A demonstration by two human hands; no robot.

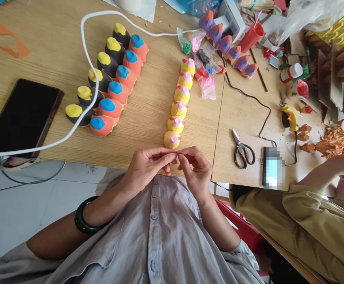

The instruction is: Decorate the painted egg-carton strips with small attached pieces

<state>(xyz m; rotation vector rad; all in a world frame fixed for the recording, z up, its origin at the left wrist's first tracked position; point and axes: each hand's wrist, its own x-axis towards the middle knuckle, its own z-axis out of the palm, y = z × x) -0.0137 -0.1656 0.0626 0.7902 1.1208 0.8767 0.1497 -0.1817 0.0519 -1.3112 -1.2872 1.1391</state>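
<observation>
My left hand (148, 165) and my right hand (196, 170) meet at the table's front edge, fingertips pinched together. A tiny reddish bit shows between them, too small to make out fully. Just beyond my fingers stands a row of yellow clay pieces (174, 124) with pink tops and small red bits at their sides. Left of it are a row of orange-red pieces (123, 87) with blue tops and a row of black pieces (108, 63) with yellow tops. Small bags of coloured clay (206, 85) lie beyond the yellow row, to the right.
A white cable (84, 51) loops over the left side, near a black phone (22, 114). Scissors (243, 152), a glue gun (290, 117) and a blurred-out device (273, 167) lie right. Purple pieces (225, 44) stand farther back. Another person's hands (337, 169) are at far right.
</observation>
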